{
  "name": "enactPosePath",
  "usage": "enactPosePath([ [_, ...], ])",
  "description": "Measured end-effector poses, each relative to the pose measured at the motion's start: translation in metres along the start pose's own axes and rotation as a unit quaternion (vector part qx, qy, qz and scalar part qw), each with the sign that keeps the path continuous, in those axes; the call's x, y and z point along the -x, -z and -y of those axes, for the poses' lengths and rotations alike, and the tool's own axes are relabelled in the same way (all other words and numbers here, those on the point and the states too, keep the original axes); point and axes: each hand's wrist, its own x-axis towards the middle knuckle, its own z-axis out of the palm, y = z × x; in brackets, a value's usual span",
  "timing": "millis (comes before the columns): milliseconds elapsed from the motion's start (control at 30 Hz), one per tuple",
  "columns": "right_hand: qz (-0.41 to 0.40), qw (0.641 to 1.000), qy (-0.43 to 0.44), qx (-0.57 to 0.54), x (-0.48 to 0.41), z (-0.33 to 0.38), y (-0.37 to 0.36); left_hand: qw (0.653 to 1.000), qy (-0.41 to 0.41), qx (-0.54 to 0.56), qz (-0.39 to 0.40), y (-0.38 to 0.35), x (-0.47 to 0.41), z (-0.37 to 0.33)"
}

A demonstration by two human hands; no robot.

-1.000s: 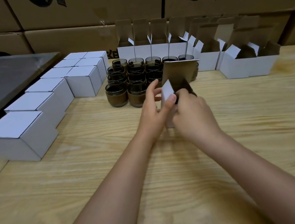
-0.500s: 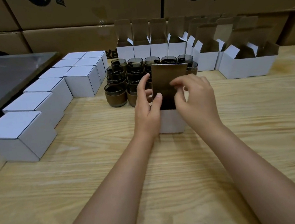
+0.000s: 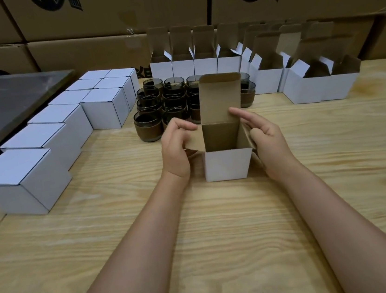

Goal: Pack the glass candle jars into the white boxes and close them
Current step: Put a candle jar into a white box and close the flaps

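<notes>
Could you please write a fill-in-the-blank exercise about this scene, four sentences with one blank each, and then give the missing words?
1. The lid of the box at the left hand is not shut but ___.
2. This hand pinches the box's ___ side flap.
3. Seen from the person, the jars stand ___ this box.
4. The closed boxes stand on the person's ___ side.

Missing words: open; left; behind; left.

bare left forearm point(image 3: 132, 251), bare right forearm point(image 3: 341, 213)
</notes>
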Motion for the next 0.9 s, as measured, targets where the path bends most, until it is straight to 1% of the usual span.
enactPosePath([
  [133,0.024,0.997,-0.029,-0.061,-0.002,-0.002,0.005,0.994,0.037,0.0,0.103,0.001,0.0,0.0],
  [200,0.021,0.997,-0.04,-0.069,-0.002,-0.003,0.004,0.991,0.055,0.007,0.125,0.0,0.0,0.0],
  [267,0.021,0.996,-0.045,-0.08,-0.002,-0.003,0.003,0.991,0.051,-0.009,0.123,-0.001,0.001,0.0],
  [400,0.041,0.992,-0.035,-0.113,-0.002,-0.005,0.003,0.992,0.0,-0.029,0.12,-0.003,0.004,0.002],
  [467,0.038,0.987,-0.048,-0.149,-0.006,-0.005,0.007,0.993,-0.015,-0.037,0.11,-0.003,0.003,0.002],
  [533,0.016,0.972,-0.066,-0.224,-0.013,-0.003,0.016,0.994,-0.02,-0.038,0.105,-0.003,0.003,0.003],
  [567,-0.013,0.96,-0.072,-0.269,-0.018,-0.002,0.02,0.993,-0.022,-0.04,0.104,-0.003,0.003,0.003],
  [600,-0.057,0.952,-0.078,-0.29,-0.024,-0.002,0.023,0.993,-0.024,-0.042,0.104,-0.003,0.003,0.004],
  [633,-0.108,0.954,-0.086,-0.267,-0.031,-0.001,0.025,0.994,-0.025,-0.043,0.102,-0.003,0.003,0.004],
  [667,-0.152,0.964,-0.095,-0.196,-0.038,-0.001,0.026,0.994,-0.025,-0.042,0.1,-0.003,0.003,0.005],
  [700,-0.171,0.976,-0.097,-0.098,-0.047,-0.002,0.027,0.994,-0.026,-0.04,0.099,-0.003,0.003,0.005],
  [733,-0.16,0.983,-0.086,-0.004,-0.056,-0.005,0.027,0.994,-0.026,-0.037,0.099,-0.003,0.002,0.005],
  [800,-0.08,0.986,-0.051,0.135,-0.077,-0.012,0.026,0.994,-0.027,-0.034,0.101,-0.003,0.002,0.005],
  [867,-0.001,0.97,-0.049,0.238,-0.097,-0.017,0.023,0.994,-0.027,-0.033,0.101,-0.003,0.001,0.006],
  [900,0.023,0.959,-0.054,0.277,-0.104,-0.019,0.02,0.994,-0.028,-0.035,0.102,-0.002,0.001,0.007],
])
